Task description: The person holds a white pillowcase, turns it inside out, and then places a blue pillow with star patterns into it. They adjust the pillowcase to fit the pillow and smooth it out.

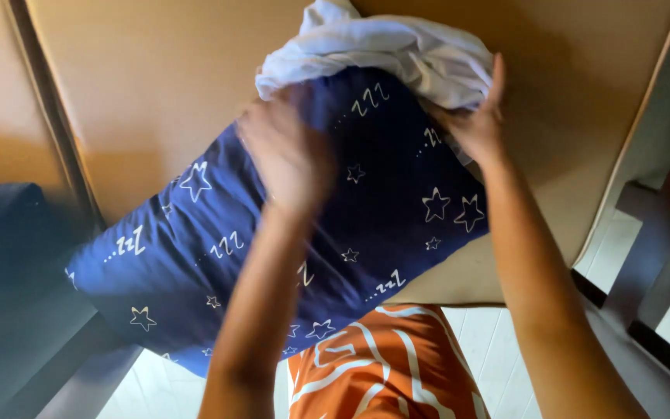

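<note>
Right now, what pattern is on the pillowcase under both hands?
Dark blue pillowcase with white stars and sleep-letter motifs; clearest in the head view.

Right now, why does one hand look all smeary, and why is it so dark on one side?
In the head view the left hand is motion-blurred, while the right hand on the white cloth looks sharper; the lower left corner lies in deep shadow, and the tan surface is warmly lit.

A single head-worn camera looked steeply down, close over the person's own forearms, onto a tan mattress [157, 70]. The pillow [288, 233] filled mid-frame, tiled floor [498, 334] showed below, and no second view existed.
</note>
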